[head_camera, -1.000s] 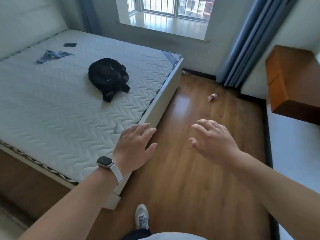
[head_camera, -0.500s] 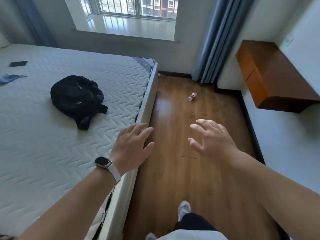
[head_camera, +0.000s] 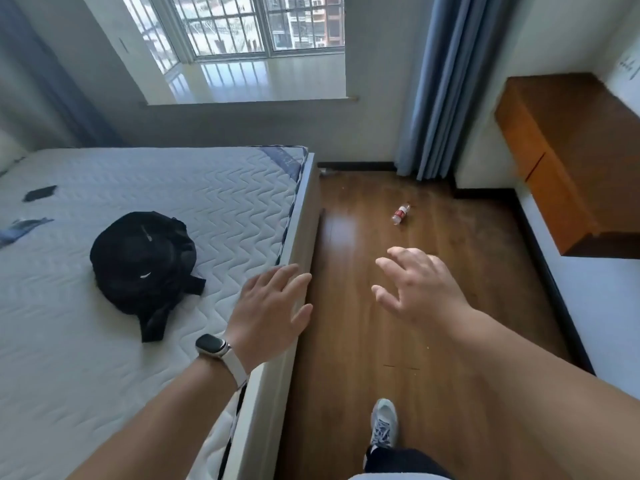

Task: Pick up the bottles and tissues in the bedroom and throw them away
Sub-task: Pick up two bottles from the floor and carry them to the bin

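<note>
Closer now, I've walked along the bed's edge; the bottle (head_camera: 401,213) lies on the floor (head_camera: 353,341) near the curtain corner. Left hand (head_camera: 266,315) and right hand (head_camera: 420,289) are spread, empty. It's round, so I judge a careless grab could roll it away.

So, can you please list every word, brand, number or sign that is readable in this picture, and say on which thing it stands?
No text can be read here.
Bottle on the floor: red label, too small to read.
Black backpack: a white swoosh-shaped logo, no letters.
Smartwatch: screen is dark.
Wall at upper right: faint marks, too blurred to read.
Mattress corner tag: blurred.
</note>
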The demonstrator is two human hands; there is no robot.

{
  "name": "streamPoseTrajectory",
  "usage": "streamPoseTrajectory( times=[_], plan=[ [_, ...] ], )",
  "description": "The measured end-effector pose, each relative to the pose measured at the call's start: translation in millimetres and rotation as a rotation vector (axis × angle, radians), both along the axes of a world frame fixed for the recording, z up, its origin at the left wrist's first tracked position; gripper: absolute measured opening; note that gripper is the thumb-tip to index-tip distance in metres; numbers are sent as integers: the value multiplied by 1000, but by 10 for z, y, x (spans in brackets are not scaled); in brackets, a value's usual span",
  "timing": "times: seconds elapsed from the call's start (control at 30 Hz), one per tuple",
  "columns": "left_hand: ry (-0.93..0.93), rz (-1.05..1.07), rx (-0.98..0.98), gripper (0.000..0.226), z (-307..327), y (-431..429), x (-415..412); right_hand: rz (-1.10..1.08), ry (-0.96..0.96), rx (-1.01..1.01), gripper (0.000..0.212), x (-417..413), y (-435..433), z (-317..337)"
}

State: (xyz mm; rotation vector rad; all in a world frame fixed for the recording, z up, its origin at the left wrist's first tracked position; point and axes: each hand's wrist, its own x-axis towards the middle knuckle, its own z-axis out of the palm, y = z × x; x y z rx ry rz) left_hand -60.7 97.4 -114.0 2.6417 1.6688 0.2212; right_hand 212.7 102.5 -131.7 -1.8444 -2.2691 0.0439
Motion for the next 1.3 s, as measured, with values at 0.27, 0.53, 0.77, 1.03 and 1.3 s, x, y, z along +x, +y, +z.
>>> streamPoseTrajectory(
  times=[0.27, 0.53, 0.77, 1.03, 1.3],
  plan=[
    [-31, -97, 76, 51, 210, 1149, 891, -38, -11, 12, 60, 770, 1045, 158],
    [-21, -143, 43, 46, -40, 2140, 1122, -180, -29, -35, 58, 1220, 1572, -38],
    [-66, -179, -9, 51, -328, 3324, 1242, -233, -78, -74, 59, 1319, 2564, -148],
    [-115, -200, -38, 49, -321, 5116, 1097, -259, -130, -101, 61, 1167, 4254, -35],
    [-92, -221, -43, 46, -310, 6373, 1062, -277, -92, -102, 56, 1043, 5398, -21]
  ],
)
